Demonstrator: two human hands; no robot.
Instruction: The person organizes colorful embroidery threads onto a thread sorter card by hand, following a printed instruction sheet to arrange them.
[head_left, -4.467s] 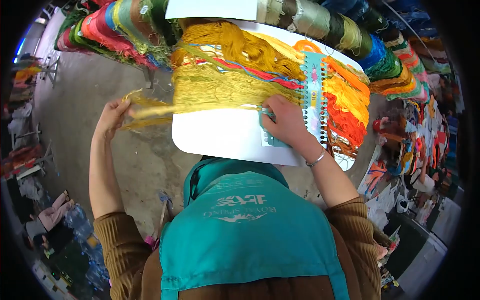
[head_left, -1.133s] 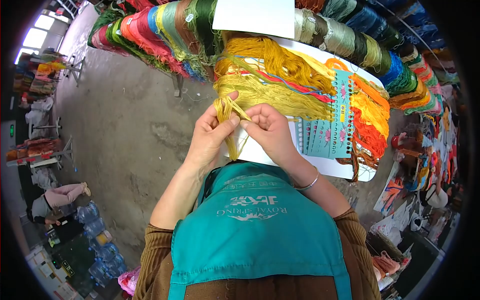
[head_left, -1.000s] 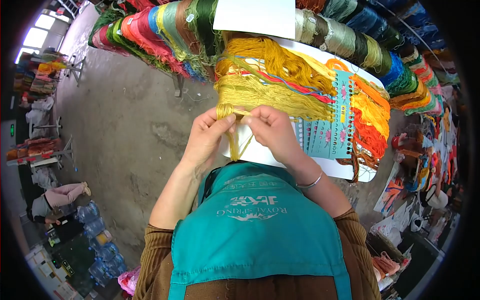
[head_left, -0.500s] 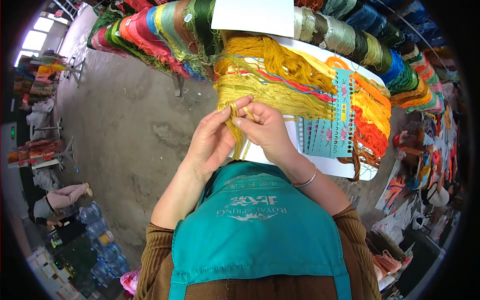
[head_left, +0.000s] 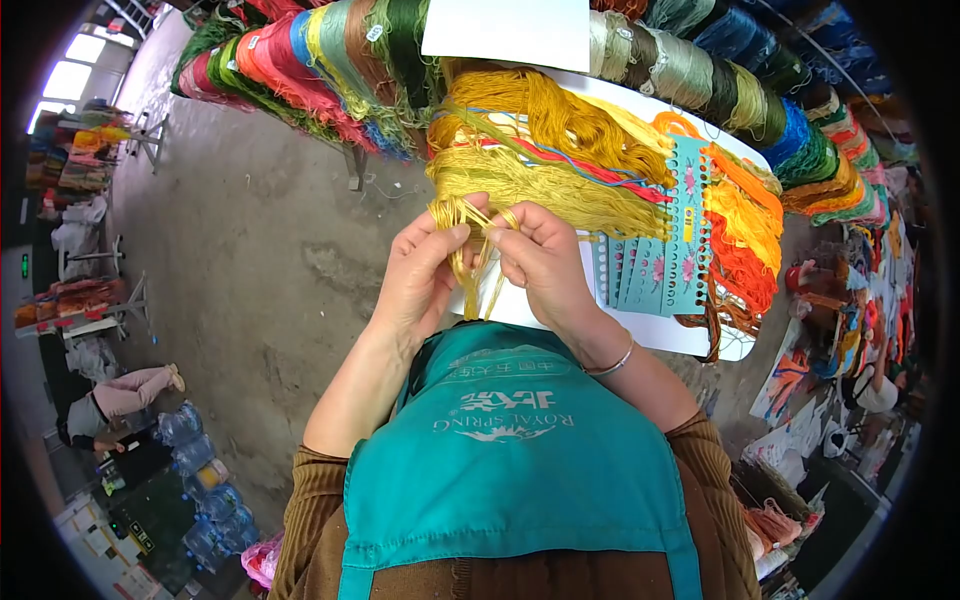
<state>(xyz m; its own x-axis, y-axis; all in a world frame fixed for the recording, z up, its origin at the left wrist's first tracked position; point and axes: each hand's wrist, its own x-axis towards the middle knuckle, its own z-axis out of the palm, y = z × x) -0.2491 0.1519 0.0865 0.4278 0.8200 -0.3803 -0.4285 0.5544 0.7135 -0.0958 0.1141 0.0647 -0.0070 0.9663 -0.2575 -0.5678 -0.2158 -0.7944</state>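
My left hand point(head_left: 420, 265) pinches a looped bundle of yellow thread point(head_left: 470, 290), whose strands hang down between my hands. A few strands stretch across to my right hand point(head_left: 545, 260), which holds them between thumb and fingers. Just beyond my hands, a thick olive-yellow hank point(head_left: 540, 190) lies on the white board, beside golden-brown thread point(head_left: 560, 115) and thin red and blue strands. Teal punched cards point(head_left: 686, 225) lie to the right, with orange and red threads point(head_left: 740, 240) looped through their holes.
Racks of coloured thread hanks point(head_left: 700, 85) run along the far side, with a white sheet point(head_left: 505, 30) over them. Grey floor point(head_left: 240, 240) shows at left. A bent-over person point(head_left: 110, 400) is near large water bottles point(head_left: 205, 480). More threads and another person are at far right.
My hands have moved slightly apart. Yellow strands now stretch between them, and the bundle at my left fingers is spread into a wider loop.
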